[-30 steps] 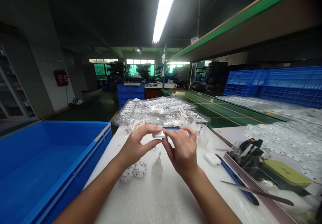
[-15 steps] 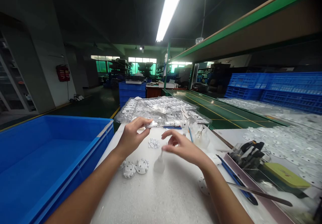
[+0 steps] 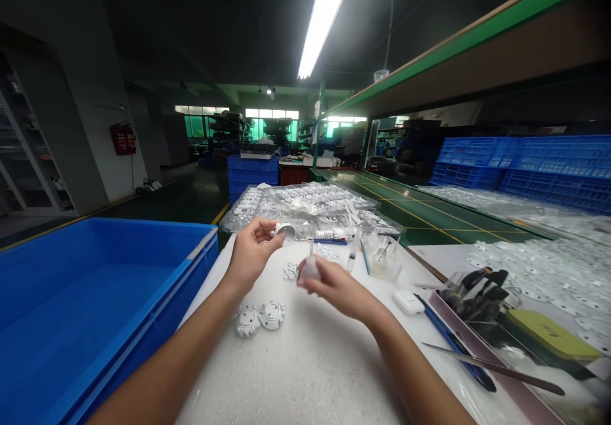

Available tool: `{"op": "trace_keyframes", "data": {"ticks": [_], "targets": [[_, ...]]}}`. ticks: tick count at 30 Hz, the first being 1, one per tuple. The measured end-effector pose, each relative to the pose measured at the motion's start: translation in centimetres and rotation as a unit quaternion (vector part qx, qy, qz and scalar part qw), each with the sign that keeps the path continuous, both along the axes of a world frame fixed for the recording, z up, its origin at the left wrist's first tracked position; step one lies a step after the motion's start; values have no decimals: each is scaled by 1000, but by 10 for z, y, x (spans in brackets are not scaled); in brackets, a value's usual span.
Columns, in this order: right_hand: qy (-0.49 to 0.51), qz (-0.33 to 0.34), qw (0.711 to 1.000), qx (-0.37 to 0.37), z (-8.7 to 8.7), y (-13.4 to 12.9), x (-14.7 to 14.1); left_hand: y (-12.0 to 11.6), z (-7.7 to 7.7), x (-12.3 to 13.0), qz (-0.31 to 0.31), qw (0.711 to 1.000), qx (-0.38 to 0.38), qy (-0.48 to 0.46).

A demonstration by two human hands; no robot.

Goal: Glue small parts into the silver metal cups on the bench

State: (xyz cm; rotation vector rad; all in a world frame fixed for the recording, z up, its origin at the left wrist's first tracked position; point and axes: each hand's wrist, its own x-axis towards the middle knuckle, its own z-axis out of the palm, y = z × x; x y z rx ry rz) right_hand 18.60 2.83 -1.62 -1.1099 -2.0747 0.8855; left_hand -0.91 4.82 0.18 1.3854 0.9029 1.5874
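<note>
Whitish and glossy, the surface [image 3: 296, 374] stretches along the right of the blue bin [image 3: 143, 242], which perhaps stands so close for easy reach. Packed white parts [image 3: 329, 193] lie beyond the bin's far right corner, likely set back to leave working room. Farther right of the bin, the right hand [image 3: 341, 286] has its fingers wrapped round a squeeze bottle [image 3: 311, 270] (slightly blurred, nozzle up), presumably kept upright against spilling; whether its base touches the surface I cannot tell. Just right of the bin's far corner, the left hand [image 3: 252, 253] pinches a round white part [image 3: 286, 231] by its edge, seemingly so its grey face is left uncovered. Knobbly discs [image 3: 272, 315] rest side by side near the bin's right wall, perhaps out of the way. Loose white bits [image 3: 290, 271] lie heaped between the hands, right of the bin, probably grouped for easy picking.
</note>
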Motion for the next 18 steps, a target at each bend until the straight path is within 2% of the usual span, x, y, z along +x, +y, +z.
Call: {"op": "trace_keyframes", "data": {"ticks": [2, 4, 7, 11, 13, 15, 18], "targets": [[103, -77, 991, 31, 6, -1, 2, -2, 1, 3, -32, 998, -48, -33], [208, -136, 966, 71, 12, -4, 4, -4, 2, 6, -66, 990, -103, -65], [325, -166, 922, 130, 19, -11, 5, -7, 2, 9, -112, 972, -176, -105], [347, -241, 870, 256, 22, -17, 2, -8, -2, 11, -161, 949, -230, -141], [355, -271, 848, 285, 22, -18, 1, -8, -4, 12, -176, 942, -245, -146], [377, -274, 843, 269, 21, -17, 1, -8, -6, 12, -185, 937, -258, -144], [374, -278, 855, 227, 20, -18, 2, -9, -7, 13, -194, 932, -273, -137]]}}
